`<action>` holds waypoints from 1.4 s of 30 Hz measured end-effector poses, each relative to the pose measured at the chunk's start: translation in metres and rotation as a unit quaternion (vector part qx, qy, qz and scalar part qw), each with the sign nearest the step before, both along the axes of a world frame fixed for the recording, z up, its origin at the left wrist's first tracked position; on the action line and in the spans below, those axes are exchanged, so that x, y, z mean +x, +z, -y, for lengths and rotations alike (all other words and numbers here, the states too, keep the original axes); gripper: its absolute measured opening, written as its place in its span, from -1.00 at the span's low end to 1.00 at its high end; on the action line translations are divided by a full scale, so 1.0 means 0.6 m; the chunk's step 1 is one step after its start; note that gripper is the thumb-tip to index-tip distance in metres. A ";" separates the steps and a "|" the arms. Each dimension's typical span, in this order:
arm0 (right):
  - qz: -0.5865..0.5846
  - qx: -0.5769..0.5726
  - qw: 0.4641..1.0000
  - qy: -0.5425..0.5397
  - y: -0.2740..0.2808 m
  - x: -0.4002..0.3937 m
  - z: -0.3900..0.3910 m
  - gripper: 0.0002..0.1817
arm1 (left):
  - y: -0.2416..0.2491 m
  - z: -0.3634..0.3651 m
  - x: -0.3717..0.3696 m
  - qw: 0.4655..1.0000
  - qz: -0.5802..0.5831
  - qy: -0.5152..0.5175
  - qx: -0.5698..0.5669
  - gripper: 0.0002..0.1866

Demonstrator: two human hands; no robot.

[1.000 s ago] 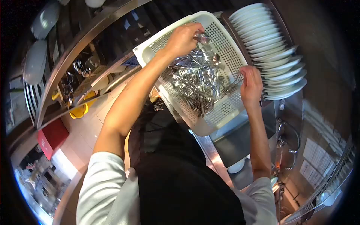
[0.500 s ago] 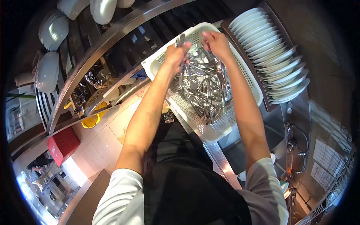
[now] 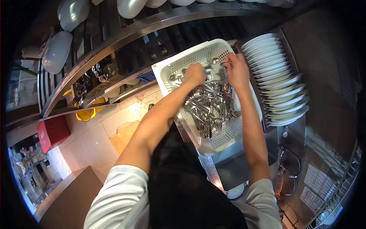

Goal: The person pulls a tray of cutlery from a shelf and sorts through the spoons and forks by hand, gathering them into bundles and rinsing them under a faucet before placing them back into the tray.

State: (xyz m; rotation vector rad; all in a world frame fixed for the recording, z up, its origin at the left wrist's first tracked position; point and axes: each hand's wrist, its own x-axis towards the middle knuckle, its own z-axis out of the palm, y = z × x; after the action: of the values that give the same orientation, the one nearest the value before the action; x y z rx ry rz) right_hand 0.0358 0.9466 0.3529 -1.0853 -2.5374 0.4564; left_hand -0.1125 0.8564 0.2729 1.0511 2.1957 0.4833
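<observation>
A white perforated plastic basket (image 3: 225, 141) holds a heap of metal forks and spoons (image 3: 211, 103). My left hand (image 3: 195, 75) is closed low over the far left part of the heap, with shiny metal cutlery showing at its edges. What lies inside that fist is mostly hidden. At the basket's far right, my right hand (image 3: 237, 70) has thumb and fingers pinched on a piece of cutlery (image 3: 225, 65), only its end visible. A loose spoon (image 3: 214, 60) lies between the hands near the far wall.
Right of the basket, a row of white plates (image 3: 272, 80) stands on edge in a brown rack (image 3: 263, 120). A sink (image 3: 244, 164) is nearer me, with a faucet (image 3: 291, 175) to its right. Metal shelving (image 3: 114, 44) with white bowls (image 3: 57, 51) runs along the far left.
My left hand has lowered from above the basket, where it held upright spoons, onto the heap. My right hand has turned and now pinches near the right wall. The camera view has shifted.
</observation>
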 end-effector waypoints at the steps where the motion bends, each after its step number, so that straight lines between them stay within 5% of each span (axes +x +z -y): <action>1: -0.099 -0.003 0.995 0.022 0.015 0.031 -0.006 -0.91 | -0.002 0.005 0.002 0.998 -0.040 -0.013 0.044 -0.68; 2: -0.092 -0.007 0.996 0.009 0.024 0.061 -0.006 -0.91 | -0.008 0.016 -0.004 0.992 -0.063 -0.079 0.078 -0.67; 4: -0.395 -0.212 0.894 0.018 0.049 0.112 -0.004 -0.84 | 0.043 0.042 -0.007 0.985 -0.048 -0.075 0.149 -0.71; 7: -0.430 -0.259 0.859 -0.101 0.084 0.179 0.021 -0.85 | 0.166 0.077 -0.001 0.983 0.024 -0.033 0.177 -0.79; 9: -0.464 -0.266 0.838 -0.112 0.074 0.197 0.028 -0.84 | 0.173 0.086 -0.014 0.972 0.006 -0.045 0.232 -0.81; 12: -0.551 -0.468 0.672 -0.157 0.035 0.192 0.043 -0.69 | 0.199 0.091 -0.027 0.948 0.006 -0.060 0.312 -0.73; 13: -0.555 -0.464 0.672 -0.158 0.018 0.181 0.046 -0.69 | 0.210 0.091 -0.031 0.940 -0.023 -0.066 0.335 -0.60; 15: -0.235 -0.413 0.847 -0.238 -0.022 0.149 0.054 -0.63 | 0.220 0.088 -0.048 0.934 -0.044 -0.091 0.344 -0.55; 16: -0.236 -0.414 0.848 -0.235 -0.048 0.139 0.051 -0.63 | 0.224 0.084 -0.053 0.941 0.043 -0.087 0.325 -0.66; 18: -0.006 -0.097 0.980 -0.173 -0.091 0.120 0.046 -0.65 | 0.220 0.078 -0.063 0.941 0.125 -0.079 0.305 -0.76; 20: 0.038 -0.086 0.985 -0.147 -0.099 0.098 0.044 -0.65 | 0.192 0.072 -0.067 0.824 0.461 -0.023 0.328 -0.80; 21: 0.086 -0.074 0.986 -0.124 -0.103 0.088 0.042 -0.65 | 0.193 0.075 -0.065 0.789 0.510 -0.034 0.341 -0.62; 26: 0.328 -0.047 0.943 -0.046 -0.108 0.058 0.029 -0.80 | 0.170 0.097 -0.045 0.647 0.659 0.142 0.355 -0.74; 29: 0.367 -0.038 0.929 -0.007 -0.122 0.053 0.021 -0.79 | 0.111 0.091 -0.044 0.621 0.676 0.194 0.346 -0.81; 34: 0.359 -0.073 0.930 -0.024 -0.100 0.068 0.015 -0.80 | 0.112 0.103 -0.021 0.789 0.526 0.199 0.247 -0.79; 40: 0.232 -0.101 0.965 -0.072 0.106 0.115 0.046 -0.83 | 0.149 0.073 0.001 0.853 0.446 -0.003 0.272 -0.56; 42: 0.090 -0.058 0.993 -0.051 0.136 0.115 0.051 -0.83 | 0.174 0.050 0.007 0.859 0.412 -0.078 0.295 -0.54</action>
State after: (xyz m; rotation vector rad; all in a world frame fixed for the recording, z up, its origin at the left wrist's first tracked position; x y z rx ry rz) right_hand 0.1048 0.9162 0.4346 -1.3484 -2.6199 0.5044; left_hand -0.1083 0.8263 0.3773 1.0284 1.1981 1.3062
